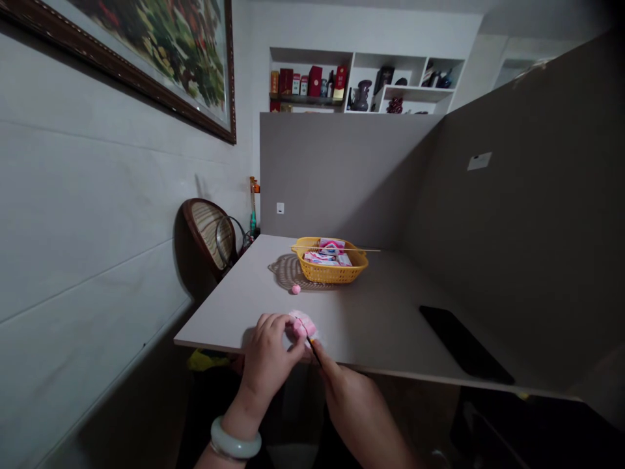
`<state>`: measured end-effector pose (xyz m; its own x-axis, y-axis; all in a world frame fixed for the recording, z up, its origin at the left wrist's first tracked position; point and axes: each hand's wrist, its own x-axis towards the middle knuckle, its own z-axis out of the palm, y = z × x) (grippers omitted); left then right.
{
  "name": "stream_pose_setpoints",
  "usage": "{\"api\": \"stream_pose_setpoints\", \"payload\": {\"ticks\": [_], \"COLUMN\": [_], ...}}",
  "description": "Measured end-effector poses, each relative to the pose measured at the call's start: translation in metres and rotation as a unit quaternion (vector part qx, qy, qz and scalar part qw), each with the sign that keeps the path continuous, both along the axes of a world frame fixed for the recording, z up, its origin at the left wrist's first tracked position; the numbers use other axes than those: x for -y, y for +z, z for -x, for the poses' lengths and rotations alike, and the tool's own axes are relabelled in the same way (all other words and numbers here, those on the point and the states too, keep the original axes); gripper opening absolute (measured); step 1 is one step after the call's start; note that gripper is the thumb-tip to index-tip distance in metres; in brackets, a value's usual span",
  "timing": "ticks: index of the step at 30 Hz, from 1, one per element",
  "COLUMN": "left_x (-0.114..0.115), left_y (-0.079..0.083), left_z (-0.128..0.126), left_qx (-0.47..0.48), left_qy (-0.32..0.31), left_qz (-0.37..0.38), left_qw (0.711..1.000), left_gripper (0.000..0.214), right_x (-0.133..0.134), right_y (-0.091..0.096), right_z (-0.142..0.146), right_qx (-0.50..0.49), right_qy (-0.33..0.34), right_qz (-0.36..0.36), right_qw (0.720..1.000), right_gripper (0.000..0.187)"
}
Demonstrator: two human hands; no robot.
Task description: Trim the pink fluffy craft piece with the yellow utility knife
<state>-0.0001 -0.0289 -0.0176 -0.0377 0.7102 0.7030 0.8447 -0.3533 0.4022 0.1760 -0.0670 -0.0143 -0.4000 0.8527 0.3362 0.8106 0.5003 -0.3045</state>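
right fingers [330, 369], tool [314, 350] against pink lump [299, 328]

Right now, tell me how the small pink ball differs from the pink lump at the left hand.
The pink ball lies untouched on the table; the left hand grips the pink lump. The ball is smaller and rounder than the lump. A slim dark tool in the right hand meets the lump, not the ball. Both are pink.

lump [308, 324] before ball [295, 289] | basket [336, 273] behind, packets [332, 246] inside | slab [461, 342] right
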Motion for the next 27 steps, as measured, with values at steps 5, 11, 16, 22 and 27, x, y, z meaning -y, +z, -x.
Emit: {"api": "stream_pose_setpoints", "payload": {"ticks": [5, 11, 16, 22, 27], "left_x": [-0.002, -0.006, -0.004, -0.003, -0.004], "left_y": [0.001, 0.003, 0.006, 0.005, 0.002], "left_z": [0.001, -0.001, -0.002, -0.004, -0.002], "left_qx": [-0.003, -0.001, 0.010, 0.022, 0.019], "left_qy": [-0.025, -0.023, -0.022, -0.011, -0.009], "left_qz": [-0.005, 0.021, 0.042, 0.043, 0.029], "left_qw": [1.000, 1.000, 0.999, 0.999, 0.999], "left_gripper": [0.014, 0.010, 0.009, 0.009, 0.009], "right_x": [0.001, 0.004, 0.016, 0.010, 0.011], "right_y": [-0.004, -0.006, -0.006, 0.002, 0.004], "right_z": [0.000, -0.005, -0.017, -0.007, -0.009], "right_qx": [-0.015, -0.002, 0.018, 0.025, 0.022], "right_qy": [-0.009, -0.016, -0.018, -0.026, -0.015], "right_qz": [0.003, 0.012, 0.020, 0.009, 0.004], "right_qw": [1.000, 1.000, 0.999, 0.999, 1.000], "right_gripper": [0.061, 0.063, 0.060, 0.060, 0.060]}}
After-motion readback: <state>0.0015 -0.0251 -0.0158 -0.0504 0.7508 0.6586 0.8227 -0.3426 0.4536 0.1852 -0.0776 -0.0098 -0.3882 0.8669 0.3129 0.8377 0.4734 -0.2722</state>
